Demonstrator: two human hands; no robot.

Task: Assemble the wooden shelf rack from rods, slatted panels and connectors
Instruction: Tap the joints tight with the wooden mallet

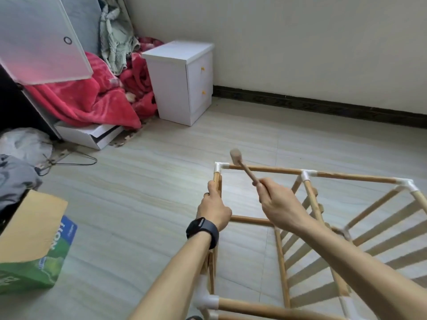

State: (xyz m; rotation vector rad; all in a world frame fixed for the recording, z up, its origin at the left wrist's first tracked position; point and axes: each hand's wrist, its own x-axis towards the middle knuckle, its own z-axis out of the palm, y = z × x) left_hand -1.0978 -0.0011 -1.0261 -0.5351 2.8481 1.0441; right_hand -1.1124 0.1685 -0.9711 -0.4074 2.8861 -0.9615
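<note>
Pale wooden shelf rack (346,179), built from round rods, white plastic corner connectors (219,167) and flat slatted panels (381,227), stands at lower right on a grey tiled floor (138,181). The left hand (213,207) (black watch on the wrist) wraps around an upright rod (216,179) just under the far corner connector. The right hand (277,204) grips a small wooden mallet (242,166), its head raised above that corner. A white two-drawer cabinet (182,82), red fleece blanket (92,98) and cardboard box (30,239) sit well apart, leftward.

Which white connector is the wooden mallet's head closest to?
The white plastic corner connector topping the wooden rod the left hand grips; the other connectors sit farther right.
</note>
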